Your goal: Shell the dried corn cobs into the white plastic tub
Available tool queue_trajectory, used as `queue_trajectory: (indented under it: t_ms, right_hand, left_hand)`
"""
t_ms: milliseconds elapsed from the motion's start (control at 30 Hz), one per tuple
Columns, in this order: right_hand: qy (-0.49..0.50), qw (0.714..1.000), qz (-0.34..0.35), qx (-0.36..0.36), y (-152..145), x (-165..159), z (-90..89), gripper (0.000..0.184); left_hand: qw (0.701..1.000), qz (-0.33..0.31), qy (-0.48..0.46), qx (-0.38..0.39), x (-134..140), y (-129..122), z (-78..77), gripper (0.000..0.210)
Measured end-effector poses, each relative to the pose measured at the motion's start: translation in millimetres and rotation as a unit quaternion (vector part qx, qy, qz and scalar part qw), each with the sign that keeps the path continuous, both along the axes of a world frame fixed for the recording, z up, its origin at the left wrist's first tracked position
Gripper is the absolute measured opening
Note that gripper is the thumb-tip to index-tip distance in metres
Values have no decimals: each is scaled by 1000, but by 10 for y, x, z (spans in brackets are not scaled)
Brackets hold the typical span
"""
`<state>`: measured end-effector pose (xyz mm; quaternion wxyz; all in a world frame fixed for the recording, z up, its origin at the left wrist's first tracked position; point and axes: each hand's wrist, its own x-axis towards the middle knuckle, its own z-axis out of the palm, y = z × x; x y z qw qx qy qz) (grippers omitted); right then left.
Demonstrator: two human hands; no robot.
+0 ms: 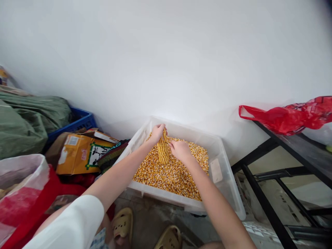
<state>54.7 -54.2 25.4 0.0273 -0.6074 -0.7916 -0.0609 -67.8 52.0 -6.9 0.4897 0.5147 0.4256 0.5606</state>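
One corn cob (163, 152) tilts over the loose yellow kernels (171, 178) in a translucent plastic tub (228, 173), its upper end clamped in the fingers of the left hand (157, 133). The right hand (181, 150) has its fingers curled just beside the cob; whether they grip anything, I cannot tell. Behind the tub rises a plain white wall (166, 62). To the left sit an orange carton (77, 154) and a blue crate (83, 121); to the right, a red plastic bag (293, 116) lies atop a black metal frame (264, 204). Tan clogs (123, 221) stand on the grey floor (145, 214).

Bright diffuse lt, dk top-R corner.
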Motion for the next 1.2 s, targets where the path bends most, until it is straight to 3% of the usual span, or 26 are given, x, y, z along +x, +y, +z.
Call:
queue_trajectory:
  t_ms: [400, 533, 833, 1033, 1200]
  right_hand:
    - [-2, 1000, -7, 1, -21, -31, 1, 35]
    - [-6, 1000, -28, 9, -44, -116, -66, 31]
    - [-52, 998, 17, 30, -47, -192, -224, 20]
    - [23, 999, -40, 20, -7, -175, -279, 28]
    - [69, 996, -55, 18, 6, -231, -377, 35]
  left_hand:
    - [1000, 6, 25, 18, 44, -9, -37, 26]
    - [998, 24, 48, 22, 58, 2, -74, 26]
    - [997, 43, 68, 13, 96, -50, -29, 25]
    - [997, 62, 54, -6, 60, -34, -26, 23]
    - [996, 91, -12, -22, -13, 17, -72, 22]
